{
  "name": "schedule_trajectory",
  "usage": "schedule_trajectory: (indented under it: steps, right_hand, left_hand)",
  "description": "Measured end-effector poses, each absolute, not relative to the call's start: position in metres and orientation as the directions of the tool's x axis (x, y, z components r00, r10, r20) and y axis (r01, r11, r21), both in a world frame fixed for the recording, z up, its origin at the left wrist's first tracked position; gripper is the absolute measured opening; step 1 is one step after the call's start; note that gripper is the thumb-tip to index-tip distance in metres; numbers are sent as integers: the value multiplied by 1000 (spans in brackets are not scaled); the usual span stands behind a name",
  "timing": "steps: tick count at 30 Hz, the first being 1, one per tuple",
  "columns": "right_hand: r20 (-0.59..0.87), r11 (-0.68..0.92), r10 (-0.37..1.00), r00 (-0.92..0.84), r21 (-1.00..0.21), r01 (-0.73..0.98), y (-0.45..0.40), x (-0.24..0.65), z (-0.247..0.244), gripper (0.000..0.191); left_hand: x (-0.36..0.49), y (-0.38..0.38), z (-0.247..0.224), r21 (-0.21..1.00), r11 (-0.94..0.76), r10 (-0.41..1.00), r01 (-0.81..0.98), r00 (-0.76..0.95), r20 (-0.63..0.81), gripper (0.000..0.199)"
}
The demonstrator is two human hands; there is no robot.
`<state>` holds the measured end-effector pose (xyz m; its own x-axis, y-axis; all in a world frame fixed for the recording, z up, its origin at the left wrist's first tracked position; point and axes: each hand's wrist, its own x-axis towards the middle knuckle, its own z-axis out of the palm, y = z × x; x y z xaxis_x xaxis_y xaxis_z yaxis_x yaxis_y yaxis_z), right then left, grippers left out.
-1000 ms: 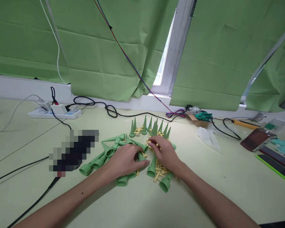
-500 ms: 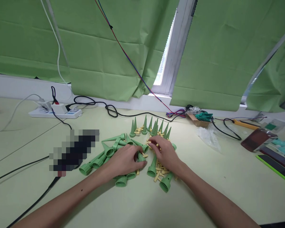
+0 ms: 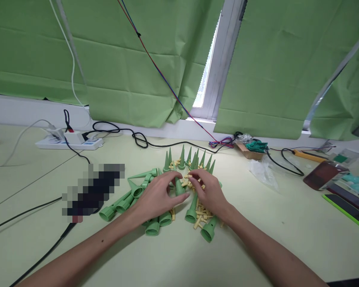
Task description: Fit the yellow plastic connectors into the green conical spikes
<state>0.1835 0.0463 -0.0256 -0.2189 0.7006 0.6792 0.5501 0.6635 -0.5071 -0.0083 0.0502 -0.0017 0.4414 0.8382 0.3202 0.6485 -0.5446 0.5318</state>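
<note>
Between the thumb and fingers of my left hand [image 3: 158, 192] is a green cone [image 3: 178, 186], tip pointing up and away. My right hand [image 3: 208, 190] pinches a small yellow piece [image 3: 188, 176] just right of that cone. Left of and under my left hand lies a heap of green cones [image 3: 125, 203]. Several green cones stand upright [image 3: 182, 158] in a group behind my hands, with yellow pieces among them. Below my right hand, more yellow pieces [image 3: 201, 215] lie between two fallen cones [image 3: 208, 231].
A white power strip [image 3: 70, 143] with plugs and black cables lies at the back left, a blurred dark object [image 3: 92, 191] nearer. Toward the right are a small cardboard box [image 3: 251, 153], a plastic bag [image 3: 262, 173], a dark red bottle [image 3: 324, 175] and a green-edged phone [image 3: 350, 211].
The cone at my left hand now stands more upright between its fingers, and that hand's fingertips have moved up and right. My right fingertips are slightly higher, still close to the cone.
</note>
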Motion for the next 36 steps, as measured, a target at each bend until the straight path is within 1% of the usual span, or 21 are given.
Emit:
schedule_trajectory:
  steps: [3, 10, 14, 18, 21, 24, 29, 36]
  right_hand:
    - [674, 654, 711, -200, -528, 542, 45, 183, -24, 15]
    - [649, 635, 739, -182, -581, 509, 42, 180, -23, 16]
    - [643, 630, 746, -172, -600, 493, 41, 179, -23, 16]
    - [668, 643, 725, -167, -569, 513, 41, 178, -23, 16]
    - [676, 647, 717, -170, -554, 524, 41, 178, -22, 15]
    - [677, 651, 715, -176, -552, 522, 41, 179, -23, 15]
    - [678, 653, 714, -177, -553, 518, 41, 179, -23, 14]
    - [655, 633, 739, -161, -591, 500, 40, 178, -20, 14]
  left_hand:
    - [-8, 50, -1, 577, -553, 833, 601, 416, 365, 39]
    - [-8, 49, 0, 587, -557, 831, 588, 376, 411, 30]
    - [-7, 48, 1, 646, -511, 859, 567, 359, 365, 28]
    - [-8, 49, 1, 736, -442, 891, 512, 348, 293, 30]
    - [-9, 52, -1, 809, -370, 908, 457, 360, 213, 32]
    - [-11, 56, -2, 852, -323, 911, 412, 381, 161, 34]
    - [-12, 61, -5, 899, -290, 913, 328, 377, 157, 33]
    - [-10, 60, -6, 924, -256, 923, 285, 357, 146, 34]
